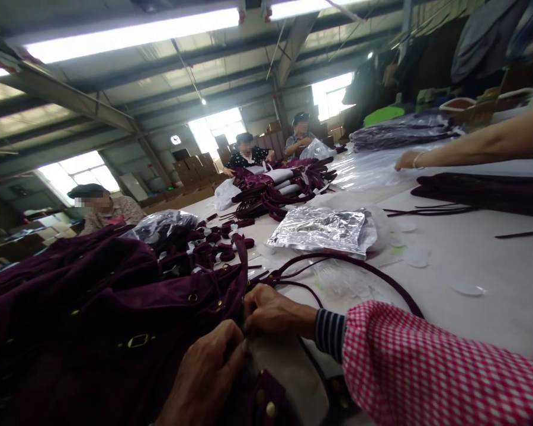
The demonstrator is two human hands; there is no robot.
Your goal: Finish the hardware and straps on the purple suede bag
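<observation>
In the head view, my left hand and my right hand meet at the near edge of the table. Both have their fingers closed on the edge of a dark purple fabric bag with brass fittings. A pale grey-beige area shows below my right hand. The exact spot they pinch is hidden by the fingers. A long purple strap curves from beside my right hand over the tabletop. Left of my hands lies a big pile of purple bags with brass buckles and rings.
Coiled purple straps and a silvery plastic packet lie ahead on the white table. Beyond is a heap of purple bags. A co-worker's arm reaches in from the right over clear plastic sheets. Several people sit across the table.
</observation>
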